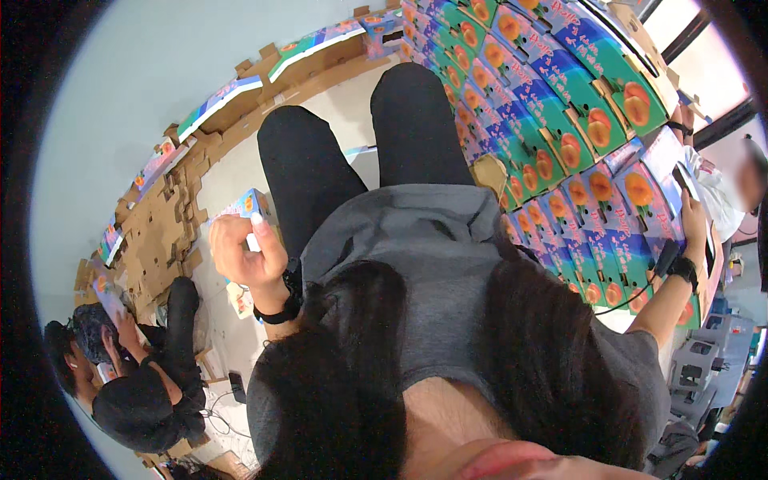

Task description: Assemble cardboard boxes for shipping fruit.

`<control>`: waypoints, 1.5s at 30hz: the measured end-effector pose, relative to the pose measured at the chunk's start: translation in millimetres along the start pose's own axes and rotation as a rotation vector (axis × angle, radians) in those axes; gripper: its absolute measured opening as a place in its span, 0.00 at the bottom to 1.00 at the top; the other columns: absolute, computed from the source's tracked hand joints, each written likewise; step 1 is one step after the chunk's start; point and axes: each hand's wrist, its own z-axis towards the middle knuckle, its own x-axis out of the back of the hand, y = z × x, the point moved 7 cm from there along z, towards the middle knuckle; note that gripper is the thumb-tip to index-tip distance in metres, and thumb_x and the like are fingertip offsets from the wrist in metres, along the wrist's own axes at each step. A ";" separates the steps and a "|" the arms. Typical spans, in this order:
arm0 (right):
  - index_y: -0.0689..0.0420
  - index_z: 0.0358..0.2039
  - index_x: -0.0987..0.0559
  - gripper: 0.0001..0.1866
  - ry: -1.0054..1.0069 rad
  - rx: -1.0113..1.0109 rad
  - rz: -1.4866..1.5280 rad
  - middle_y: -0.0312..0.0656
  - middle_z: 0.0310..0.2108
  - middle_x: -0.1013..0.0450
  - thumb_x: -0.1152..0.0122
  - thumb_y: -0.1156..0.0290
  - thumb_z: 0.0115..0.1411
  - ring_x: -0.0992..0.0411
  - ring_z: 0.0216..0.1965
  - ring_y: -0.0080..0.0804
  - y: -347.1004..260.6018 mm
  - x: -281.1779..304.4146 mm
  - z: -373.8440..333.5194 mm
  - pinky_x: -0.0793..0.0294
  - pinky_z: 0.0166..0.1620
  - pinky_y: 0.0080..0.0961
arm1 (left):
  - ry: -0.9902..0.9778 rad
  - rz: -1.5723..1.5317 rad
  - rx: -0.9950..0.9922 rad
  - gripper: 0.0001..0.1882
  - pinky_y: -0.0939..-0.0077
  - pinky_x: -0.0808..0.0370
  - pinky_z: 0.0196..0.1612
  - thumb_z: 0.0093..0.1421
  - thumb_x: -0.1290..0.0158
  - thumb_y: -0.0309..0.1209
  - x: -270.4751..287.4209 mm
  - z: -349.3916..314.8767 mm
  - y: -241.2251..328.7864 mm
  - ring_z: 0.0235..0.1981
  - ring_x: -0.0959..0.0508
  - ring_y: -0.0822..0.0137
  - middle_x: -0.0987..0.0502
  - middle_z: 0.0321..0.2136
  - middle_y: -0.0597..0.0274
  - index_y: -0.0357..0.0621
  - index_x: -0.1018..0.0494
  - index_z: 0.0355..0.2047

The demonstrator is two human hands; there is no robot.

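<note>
My left hand (246, 250) is raised in front of my left thigh, its fingers curled in and the thumb folded over them. Whether anything small is inside the curl is hidden. Just behind it shows the corner of a blue and orange printed piece of carton (251, 200). My right arm reaches far out to the right. There my right hand (694, 224) grips the edge of a fruit-printed carton (638, 190) at the near part of the stack. A dark slot-like shape (682, 178) lies by its fingertips. Black bands circle both my wrists.
Stacked fruit-printed cartons (552, 96) rise ahead and to the right. Torn brown cardboard (152, 232) lines the left wall. A person in black (140, 404) sits at the lower left; another in white (720, 188) is at the right edge. Grey plastic crates (694, 370) stand lower right.
</note>
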 end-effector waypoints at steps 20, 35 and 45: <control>0.70 0.35 0.22 0.36 -0.050 -0.082 0.082 0.63 0.33 0.24 0.56 0.43 0.67 0.23 0.42 0.56 -2.4 -51.2 29.1 0.29 0.46 0.42 | -0.083 0.067 0.018 0.05 0.67 0.31 0.31 0.54 0.44 0.19 -11.2 2.3 2.5 0.24 0.29 0.57 0.27 0.22 0.54 0.37 0.30 0.25; 0.42 0.72 0.50 0.55 0.440 0.454 0.173 0.64 0.67 0.48 0.28 0.51 0.48 0.41 0.65 0.60 -221.0 40.4 23.9 0.33 0.60 0.45 | -0.084 0.085 0.029 0.06 0.67 0.31 0.30 0.53 0.44 0.20 -6.1 5.2 2.9 0.23 0.28 0.57 0.27 0.21 0.55 0.38 0.31 0.22; 0.47 0.69 0.48 0.53 0.541 0.198 0.155 0.72 0.62 0.48 0.29 0.73 0.44 0.46 0.65 0.67 -263.5 21.0 -0.8 0.29 0.59 0.46 | -0.103 0.083 0.040 0.07 0.67 0.33 0.30 0.54 0.44 0.21 -10.4 9.5 2.1 0.22 0.30 0.57 0.29 0.19 0.56 0.39 0.31 0.22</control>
